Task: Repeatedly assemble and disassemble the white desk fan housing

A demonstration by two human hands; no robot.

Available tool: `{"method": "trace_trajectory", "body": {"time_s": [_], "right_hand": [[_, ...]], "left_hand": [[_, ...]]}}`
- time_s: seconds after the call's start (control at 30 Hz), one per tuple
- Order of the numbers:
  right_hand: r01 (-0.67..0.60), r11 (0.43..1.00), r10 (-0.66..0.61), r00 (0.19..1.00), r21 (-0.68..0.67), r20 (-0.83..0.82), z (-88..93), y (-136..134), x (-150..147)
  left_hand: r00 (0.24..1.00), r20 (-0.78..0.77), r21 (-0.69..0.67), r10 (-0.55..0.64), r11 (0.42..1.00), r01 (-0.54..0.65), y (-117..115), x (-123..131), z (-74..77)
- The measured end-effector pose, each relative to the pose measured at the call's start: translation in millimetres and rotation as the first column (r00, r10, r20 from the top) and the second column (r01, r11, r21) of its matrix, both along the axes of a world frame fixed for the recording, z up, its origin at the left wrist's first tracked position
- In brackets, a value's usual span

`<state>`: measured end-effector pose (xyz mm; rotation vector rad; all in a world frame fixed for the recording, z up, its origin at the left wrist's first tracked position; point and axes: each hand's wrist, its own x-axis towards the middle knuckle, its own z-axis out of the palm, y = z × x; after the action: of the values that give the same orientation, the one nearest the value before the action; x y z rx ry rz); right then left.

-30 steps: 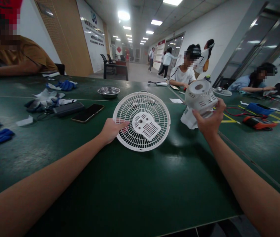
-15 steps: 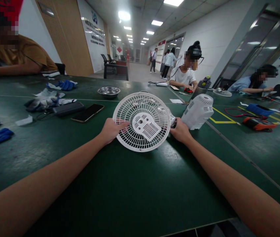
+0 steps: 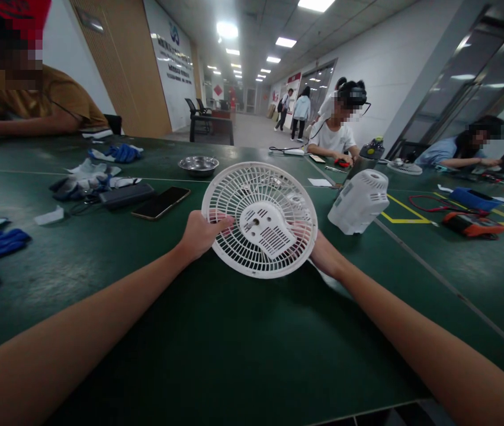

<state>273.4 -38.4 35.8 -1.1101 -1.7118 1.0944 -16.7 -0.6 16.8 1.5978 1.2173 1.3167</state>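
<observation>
The grille, round and white, is in the middle of the scene above the near part of the surface, tilted so that its slotted centre plate faces the near side. Whether its lower rim touches the surface, I cannot tell. Of the two hands, the left hand is closed on the grille's left rim, thumb on the near face and fingers behind the ribs. The right hand is at the right rim, its fingers reaching behind the grille and showing only in part through the ribs; whether it grips anything there, I cannot tell. Something pale shows through the ribs just above those fingers, too broken up to name.

Just right of the grille, a white housing stands on the surface, with a dark bottle close behind it. A slip of paper lies beyond the grille, to the left of the housing. On the far side, left of the paper, sits a metal bowl. Left of the grille lie a phone, a dark case and several gloves. Farther right are an orange meter and a blue tray. Across the surface, a person in white works with a red object.
</observation>
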Motion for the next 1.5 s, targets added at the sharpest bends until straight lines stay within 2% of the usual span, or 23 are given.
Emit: {"method": "trace_trajectory", "body": {"time_s": [0.1, 0.2, 0.3, 0.37, 0.43, 0.57, 0.63, 0.77, 0.9, 1.0, 1.23, 1.4, 1.5], "right_hand": [[-0.084, 0.991, 0.072, 0.991, -0.104, -0.115, -6.4, -11, -22], [-0.074, 0.988, 0.041, 0.972, -0.139, -0.230, -8.0, -17, -33], [0.047, 0.997, -0.063, 0.951, -0.060, -0.303, -7.0, -15, -31], [0.150, 0.989, -0.141, 0.940, 0.005, -0.309, -6.2, -11, -23], [0.229, 0.971, -0.205, 0.945, 0.067, -0.254, -5.3, -7, -13], [0.304, 0.921, -0.296, 0.953, 0.243, -0.072, -4.6, -6, 0], [0.275, 0.898, -0.304, 0.952, 0.344, 0.031, -4.8, -8, 1], [0.094, 0.873, -0.268, 0.912, 0.478, 0.310, -3.5, -11, -3], [0.023, 0.852, -0.290, 0.852, 0.524, 0.435, -3.0, -8, -3], [-0.049, 0.846, -0.265, 0.825, 0.531, 0.499, -4.8, -4, 0], [-0.108, 0.840, -0.240, 0.806, 0.532, 0.541, -6.0, -3, 1], [-0.091, 0.852, -0.210, 0.843, 0.516, 0.496, -4.5, -5, 1], [-0.095, 0.817, -0.224, 0.857, 0.569, 0.465, -3.1, -6, 0]], "left_hand": [[0.999, -0.036, 0.036, 0.011, 0.999, -0.010, -1, -1, 0.5], [0.999, -0.048, 0.029, -0.006, 1.000, 0.007, -1, -1, -0.3], [0.998, -0.014, -0.028, -0.063, 0.998, 0.063, 7, 0, -5.2], [0.992, 0.096, -0.083, -0.085, 0.992, 0.093, 14, -1, -10.3], [0.966, 0.245, -0.154, -0.087, 0.980, 0.128, 21, -2, -14.9], [0.913, 0.378, -0.195, -0.154, 0.951, 0.241, 23, -4, -16.1], [0.874, 0.443, -0.231, -0.199, 0.917, 0.326, 18, -4, -12.4], [0.843, 0.502, -0.387, -0.193, 0.822, 0.419, 14, -7, -4.7], [0.843, 0.525, -0.424, -0.115, 0.824, 0.376, 21, -11, -5.5], [0.836, 0.537, -0.442, -0.113, 0.806, 0.394, 26, -11, -8.7], [0.850, 0.522, -0.462, -0.066, 0.816, 0.347, 22, -4, -4.4], [0.861, 0.505, -0.468, -0.061, 0.818, 0.333, 19, -3, -1.7], [0.866, 0.493, -0.471, -0.077, 0.814, 0.340, 20, -4, -2.4]]}}
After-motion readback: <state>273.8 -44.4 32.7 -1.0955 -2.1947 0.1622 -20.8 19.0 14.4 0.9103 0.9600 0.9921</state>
